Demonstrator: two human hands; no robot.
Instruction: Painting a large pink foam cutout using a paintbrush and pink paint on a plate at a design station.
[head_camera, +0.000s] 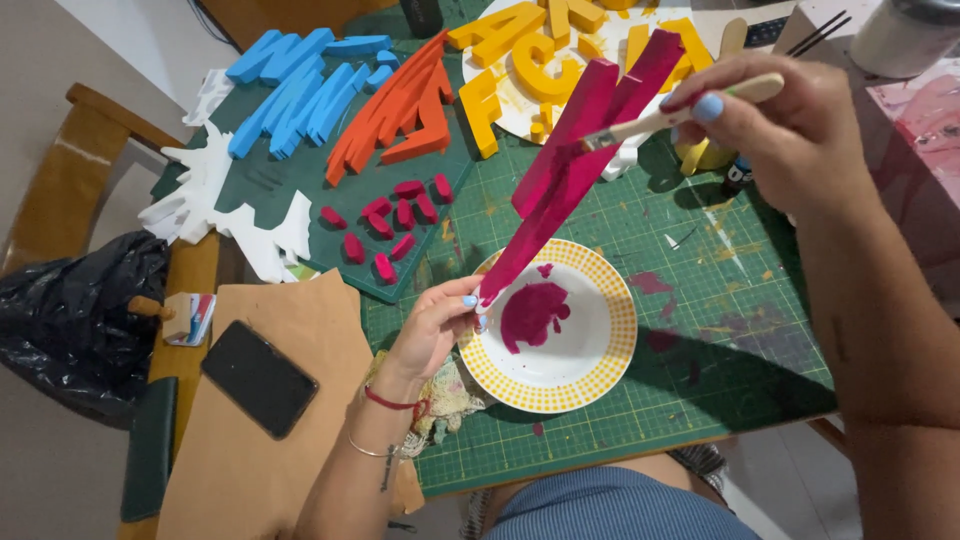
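Leftmost, a black bag (70, 320) and a dark phone (259, 378) on brown paper (260, 440) are seen beside the green cutting mat (640, 330). Blue strips (300, 85), orange strips (400, 105) and small pink blocks (390, 222) are laid out on the mat's far side. Next, the left hand (435, 325) is closed around the lower tip of a long pink foam piece (575, 155), which is held slanted over a yellow-rimmed plate (600, 370) carrying a pool of pink paint (532, 313). Yellow letters (545, 55) are stacked further back. On the right, a brush (670, 115) is pinched in the fingers of the right hand (790, 130), its bristles touching the piece's upper part. Painting of the piece appears to be in hand, with most of it already coated; a steady stroke along the edge and a fresh dip in the plate would likely be called for.
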